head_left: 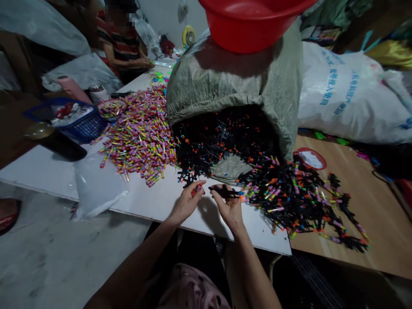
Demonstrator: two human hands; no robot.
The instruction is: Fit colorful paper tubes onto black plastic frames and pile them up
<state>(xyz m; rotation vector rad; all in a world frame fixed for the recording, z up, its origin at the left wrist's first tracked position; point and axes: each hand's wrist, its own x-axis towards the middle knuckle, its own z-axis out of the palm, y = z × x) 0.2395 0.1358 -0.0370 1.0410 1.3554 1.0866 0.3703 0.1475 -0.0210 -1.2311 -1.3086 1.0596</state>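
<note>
Between the thumb and fingers of my left hand (188,201) is a small red and pink tube (197,189). My right hand (230,208) grips a black plastic toy gun (225,192) with an orange and blue end that points right. The two hands are close together but apart, just above the white tabletop (170,201). Beyond them, a grey-green sack (206,81) lies on its side, its mouth spilling black toy pieces (222,133). To the right is a heap of black toys with coloured tubes (299,193). A large pile of wrapped pink and yellow tubes (141,133) is on the left.
A red basin (254,25) rests on the sack. At left are a blue basket (80,124), a dark bottle (58,141) and a clear plastic bag (98,184) over the table edge. White sacks (350,94) lie right. Another person (120,47) sits at the far left.
</note>
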